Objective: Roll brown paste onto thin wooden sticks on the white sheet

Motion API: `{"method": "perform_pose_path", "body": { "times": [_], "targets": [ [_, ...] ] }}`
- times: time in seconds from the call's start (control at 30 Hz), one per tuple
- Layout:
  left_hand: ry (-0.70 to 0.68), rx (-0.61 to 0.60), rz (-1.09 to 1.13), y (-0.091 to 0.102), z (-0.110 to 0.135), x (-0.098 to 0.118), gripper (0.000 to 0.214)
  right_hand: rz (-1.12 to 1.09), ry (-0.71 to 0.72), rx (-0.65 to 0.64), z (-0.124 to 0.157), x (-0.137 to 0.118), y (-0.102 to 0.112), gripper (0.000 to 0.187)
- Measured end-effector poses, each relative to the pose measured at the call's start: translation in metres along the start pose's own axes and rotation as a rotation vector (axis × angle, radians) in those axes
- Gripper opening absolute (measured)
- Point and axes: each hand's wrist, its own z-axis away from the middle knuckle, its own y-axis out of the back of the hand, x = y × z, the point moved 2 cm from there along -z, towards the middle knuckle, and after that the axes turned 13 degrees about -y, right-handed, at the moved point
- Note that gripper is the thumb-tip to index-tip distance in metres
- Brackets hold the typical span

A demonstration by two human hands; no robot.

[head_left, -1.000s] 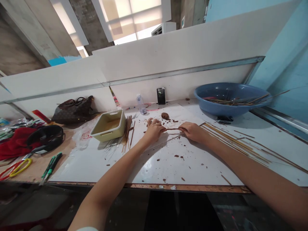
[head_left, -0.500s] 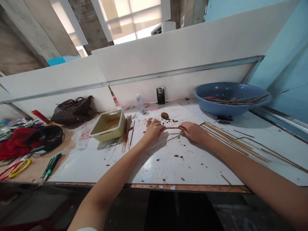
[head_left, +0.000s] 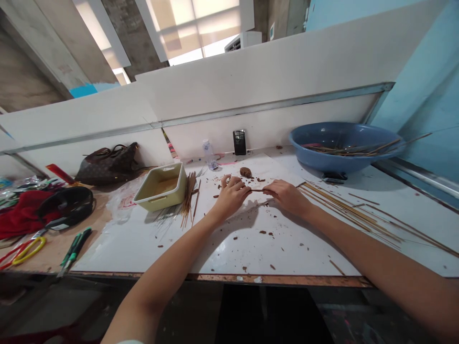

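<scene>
Left hand (head_left: 231,198) and right hand (head_left: 289,197) both closed, fingertips pinching a thin stick (head_left: 256,190) end to end. Ends hidden in the fingers, middle exposed, probably so the surface can be reached. Stick sits level, just above the worktop (head_left: 229,253), and looks brown with clay; coating thickness too small to tell. Brown clay crumbs (head_left: 263,232) scattered below and around, likely shed from handling. Clay lump (head_left: 245,172) just past the left hand, seemingly left there for easy reach. Loose sticks (head_left: 351,215) fan out beside the right hand, also within reach. Stick bundle (head_left: 189,200) lies left of centre, right beside a cream tray (head_left: 158,203), apparently kept apart from the crumbs. Farther right, blue bowl (head_left: 344,165) holds more sticks, some poking over its rim. Back edge: plastic bottle (head_left: 209,155), phone (head_left: 239,142) propped upright against the wall, likely out of the mess. Far left: handbag (head_left: 109,165), red cloth (head_left: 21,220), yellow-handled scissors (head_left: 28,251).
</scene>
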Motion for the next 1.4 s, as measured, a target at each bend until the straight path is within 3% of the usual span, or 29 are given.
{"method": "perform_pose_path", "body": {
  "times": [0.33, 0.57, 0.77, 1.07, 1.23, 1.4],
  "targets": [
    [0.023, 0.013, 0.0, -0.009, 0.004, -0.008, 0.019, -0.034, -0.016, 0.051, 0.0, -0.003, -0.001, 0.021],
    [0.035, 0.02, -0.013, -0.009, 0.004, -0.008, 0.032, 0.001, -0.057, 0.009, 0.0, 0.001, -0.006, 0.031],
    [0.012, 0.006, -0.002, -0.009, 0.003, -0.008, 0.02, -0.014, -0.055, -0.004, -0.001, 0.0, -0.006, 0.022],
    [0.021, -0.008, 0.006, -0.017, 0.007, -0.005, 0.024, 0.06, -0.031, 0.004, -0.001, 0.001, -0.007, 0.027],
    [0.212, 0.003, 0.01, -0.021, 0.008, -0.007, 0.037, 0.279, -0.031, 0.002, -0.001, 0.005, -0.01, 0.031],
    [0.404, 0.152, -0.039, -0.012, 0.012, -0.02, 0.037, 0.388, -0.078, -0.036, 0.001, 0.004, -0.012, 0.038]
  ]
}}
